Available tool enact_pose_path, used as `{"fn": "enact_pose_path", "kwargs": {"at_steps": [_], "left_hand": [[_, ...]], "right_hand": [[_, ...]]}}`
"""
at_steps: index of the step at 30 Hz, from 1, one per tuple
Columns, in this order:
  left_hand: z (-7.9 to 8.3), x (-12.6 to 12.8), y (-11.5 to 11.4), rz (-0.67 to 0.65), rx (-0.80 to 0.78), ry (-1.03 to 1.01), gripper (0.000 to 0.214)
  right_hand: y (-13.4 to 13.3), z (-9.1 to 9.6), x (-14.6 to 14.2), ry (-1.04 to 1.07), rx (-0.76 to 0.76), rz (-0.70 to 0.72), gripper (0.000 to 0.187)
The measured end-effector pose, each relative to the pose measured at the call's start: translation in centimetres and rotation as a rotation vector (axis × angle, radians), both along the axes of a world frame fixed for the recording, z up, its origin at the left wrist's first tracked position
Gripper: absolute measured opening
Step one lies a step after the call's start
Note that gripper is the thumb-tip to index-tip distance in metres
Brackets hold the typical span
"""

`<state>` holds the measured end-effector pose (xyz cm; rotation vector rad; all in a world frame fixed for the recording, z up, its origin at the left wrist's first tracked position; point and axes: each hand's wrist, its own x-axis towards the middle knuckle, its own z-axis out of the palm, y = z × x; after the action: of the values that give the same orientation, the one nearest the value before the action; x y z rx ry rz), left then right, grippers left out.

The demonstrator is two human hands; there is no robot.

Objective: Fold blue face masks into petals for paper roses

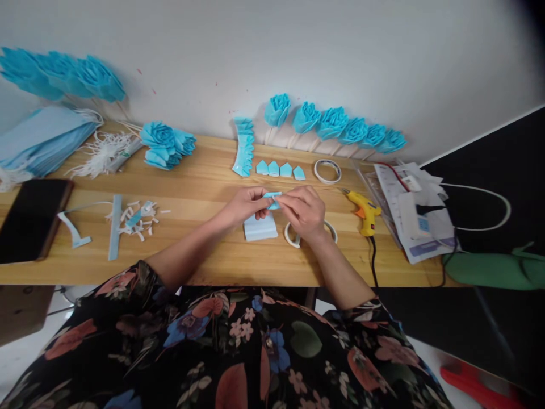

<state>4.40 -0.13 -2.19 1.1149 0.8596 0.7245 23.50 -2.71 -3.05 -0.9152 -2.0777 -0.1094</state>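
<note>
Between my two hands is a small blue fabric piece (273,200), pinched from both sides above the table. My left hand (249,205) grips its left end, thumb on top. The fingers of my right hand (305,209) are closed on its right side. Just below lies a pale blue folded sheet (260,228). Under my right wrist a roll of tape (290,236) is partly hidden. Beyond my hands sit several pointed blue folded pieces (286,170) in a row, with a strip of overlapping blue petals (244,147) to their left.
Several blue fabric flowers (332,123) on sticks lean along the wall. A yellow glue gun (364,213) and another tape roll (327,171) lie to the right, near papers (415,210). On the left are a phone (34,220), stacked masks (46,139), white scraps (138,218) and more flowers (166,145).
</note>
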Motion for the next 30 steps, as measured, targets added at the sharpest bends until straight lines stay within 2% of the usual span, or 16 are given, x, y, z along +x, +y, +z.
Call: {"fn": "enact_pose_path", "kwargs": {"at_steps": [6, 20, 30], "left_hand": [[-0.10, -0.15, 0.07, -0.023, 0.017, -0.015, 0.019], [-0.46, -0.17, 0.12, -0.026, -0.091, -0.105, 0.011], [-0.06, -0.09, 0.12, 0.013, 0.052, 0.037, 0.018]], "right_hand": [[0.06, 0.17, -0.34, 0.032, -0.052, 0.071, 0.023], [0.19, -0.21, -0.04, 0.009, -0.096, 0.018, 0.021], [0.04, -0.10, -0.43, -0.014, -0.086, -0.032, 0.018]]}}
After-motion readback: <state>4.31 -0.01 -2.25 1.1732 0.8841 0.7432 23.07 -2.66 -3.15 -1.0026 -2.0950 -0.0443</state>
